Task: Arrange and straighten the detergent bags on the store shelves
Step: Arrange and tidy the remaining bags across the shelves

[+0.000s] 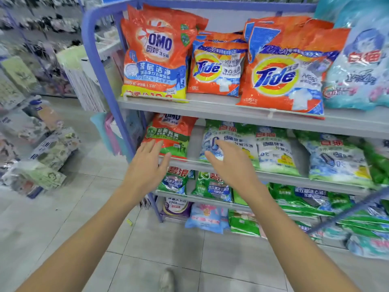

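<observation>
Your left hand (145, 165), right hand (229, 165): fingers spread, holding nothing, before second shelf (192, 148). Lower OMO bag (171, 135): top hidden behind upper shelf (210, 106). Green-white bag (242, 133): partly covered by your right hand. Far-right green bag (376, 163): cut off.

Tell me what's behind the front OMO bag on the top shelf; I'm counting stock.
Another orange bag stands behind the front OMO bag, only its top showing. Anything further back is covered.
</observation>
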A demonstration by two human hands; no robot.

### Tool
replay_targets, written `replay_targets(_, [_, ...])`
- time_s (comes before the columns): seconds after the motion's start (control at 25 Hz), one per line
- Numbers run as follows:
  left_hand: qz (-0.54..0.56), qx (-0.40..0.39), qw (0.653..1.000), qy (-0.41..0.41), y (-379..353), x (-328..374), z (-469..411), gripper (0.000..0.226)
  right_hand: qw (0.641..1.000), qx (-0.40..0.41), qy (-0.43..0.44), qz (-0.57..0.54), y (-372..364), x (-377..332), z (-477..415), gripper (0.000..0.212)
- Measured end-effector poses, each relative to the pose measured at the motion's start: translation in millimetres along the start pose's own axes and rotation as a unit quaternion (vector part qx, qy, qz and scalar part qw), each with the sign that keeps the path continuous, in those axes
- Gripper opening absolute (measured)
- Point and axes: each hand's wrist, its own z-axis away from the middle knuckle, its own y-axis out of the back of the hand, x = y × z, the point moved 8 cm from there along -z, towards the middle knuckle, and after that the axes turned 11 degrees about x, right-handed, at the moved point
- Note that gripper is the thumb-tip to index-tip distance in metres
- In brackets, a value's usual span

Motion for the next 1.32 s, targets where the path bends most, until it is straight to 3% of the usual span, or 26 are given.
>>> replay_targets(0.44, [0.045,-0.008,0.994,-0.096,-6,88,31,0.058,0.996,0.051,-0.055,0.039,43,66,66,0.064])
replay_targets(0.76, [0.109,-0.068,0.976,-0.173,-40,186,50,0.063,0.981,0.112,-0.137,0.081,100,125,115,0.064])
replay_targets(0.96, [0.119,-0.092,0.962,-0.226,-68,272,68,0.063,0.966,0.156,-0.188,0.085,153,189,155,0.064])
replay_targets(1.32, [0.133,-0.092,0.946,-0.282,-132,496,127,0.063,0.943,0.211,-0.218,0.139,290,355,231,0.06])
